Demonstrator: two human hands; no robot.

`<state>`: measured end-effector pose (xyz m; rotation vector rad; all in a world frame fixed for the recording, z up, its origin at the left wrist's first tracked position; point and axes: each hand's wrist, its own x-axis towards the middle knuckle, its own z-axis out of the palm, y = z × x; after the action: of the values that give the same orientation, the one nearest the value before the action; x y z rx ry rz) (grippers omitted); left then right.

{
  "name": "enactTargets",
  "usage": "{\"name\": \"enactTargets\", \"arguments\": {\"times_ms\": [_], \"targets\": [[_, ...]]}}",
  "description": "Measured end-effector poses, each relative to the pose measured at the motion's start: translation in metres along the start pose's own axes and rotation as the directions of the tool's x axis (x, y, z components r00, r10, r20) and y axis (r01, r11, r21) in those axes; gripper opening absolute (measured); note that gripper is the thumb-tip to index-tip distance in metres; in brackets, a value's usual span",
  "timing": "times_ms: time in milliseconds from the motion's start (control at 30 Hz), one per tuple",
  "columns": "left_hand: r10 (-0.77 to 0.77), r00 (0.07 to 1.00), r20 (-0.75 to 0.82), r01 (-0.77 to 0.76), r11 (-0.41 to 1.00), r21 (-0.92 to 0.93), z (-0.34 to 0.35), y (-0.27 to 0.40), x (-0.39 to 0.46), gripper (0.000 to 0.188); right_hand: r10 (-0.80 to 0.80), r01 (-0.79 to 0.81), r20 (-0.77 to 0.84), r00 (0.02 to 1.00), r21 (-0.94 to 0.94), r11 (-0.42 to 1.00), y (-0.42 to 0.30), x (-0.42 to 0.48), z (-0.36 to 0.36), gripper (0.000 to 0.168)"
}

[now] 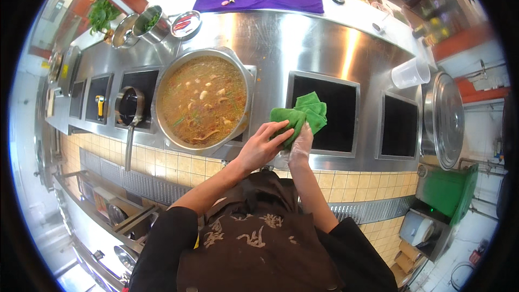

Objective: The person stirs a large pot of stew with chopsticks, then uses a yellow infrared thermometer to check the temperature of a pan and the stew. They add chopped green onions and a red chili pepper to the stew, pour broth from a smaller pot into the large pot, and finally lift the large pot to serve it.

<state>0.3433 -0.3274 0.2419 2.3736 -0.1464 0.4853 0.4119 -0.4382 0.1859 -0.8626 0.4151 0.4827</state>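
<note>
A green cloth, folded and bunched, is held between both hands over the near left part of a black cooktop plate. My bare left hand has its fingers closed over the cloth's left part. On my right hand is a clear plastic glove, and it grips the cloth from the right side. Left of the hands stands a large metal pot filled with brownish broth, with pale pieces and green bits floating on it. The fingertips of my right hand are partly hidden by the cloth.
A saucepan with its handle over the counter's front edge and a yellow infrared thermometer lie further left. Behind are a pot of greens and a plate. At right stand a clear plastic container and a large lidded pot.
</note>
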Motion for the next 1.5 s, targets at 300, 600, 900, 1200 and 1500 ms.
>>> {"name": "enactTargets", "arguments": {"times_ms": [300,600,900,1200,1500], "targets": [[-0.439,0.896,-0.07,0.331,0.765,-0.553,-0.017,-0.018,-0.017,0.034,-0.016,0.018,0.053,0.998,-0.034,0.999,0.055,-0.009,0.038,0.037],[-0.649,0.758,-0.059,0.503,0.64,-0.58,-0.152,-0.079,-0.105,0.023,-0.387,0.377,0.344,0.855,-0.926,0.012,0.049,0.056,0.116,0.038],[-0.945,0.292,0.147,0.507,0.023,-0.862,-0.162,-0.235,-0.24,0.032,-0.344,0.447,0.504,0.792,-0.863,-0.236,0.073,0.109,0.142,0.044],[-0.936,0.344,0.079,0.537,0.128,-0.834,-0.167,-0.237,-0.235,0.033,-0.305,0.327,0.711,0.634,-0.604,-0.727,0.117,0.182,0.222,0.044],[-0.956,0.292,0.024,0.587,0.16,-0.793,-0.169,-0.236,-0.237,0.035,0.343,0.696,0.617,0.708,-0.694,-0.186,0.305,0.071,0.338,0.021]]}}
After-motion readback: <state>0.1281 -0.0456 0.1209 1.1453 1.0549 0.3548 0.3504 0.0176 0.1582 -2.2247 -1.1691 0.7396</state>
